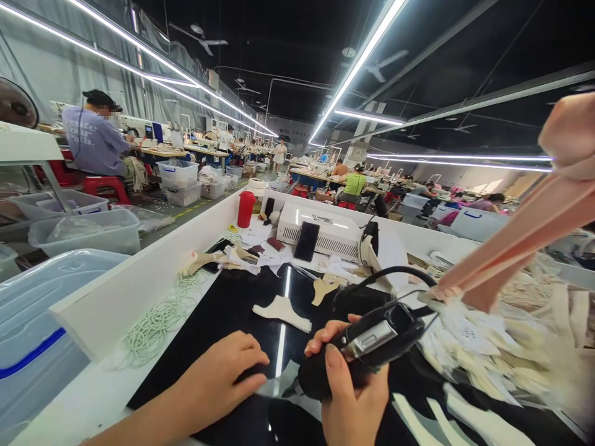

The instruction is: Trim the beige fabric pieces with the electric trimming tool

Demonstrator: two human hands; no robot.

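Note:
My right hand (351, 384) is wrapped round a black corded handheld tool (372, 344) with a silver plate on its side. The tool's far end is tied to a stretched pink fabric strap (502, 254); its tip is hidden. My left hand (232, 368) hovers low over or rests on the glossy black board (199, 334), fingers bent, with a gap between thumb and forefinger. Beside its fingertips lies a pale, thin, see-through piece (283, 381), partly under the tool. Beyond both hands sits a cream curved cut piece (283, 311).
A white vented machine (318, 232), a phone (307, 241) and a red cup (246, 209) stand at the back. Green cord (158, 322) lies left, heaped cream pieces (483, 347) right. A low white wall (153, 266) edges the table. People sit at sewing tables beyond.

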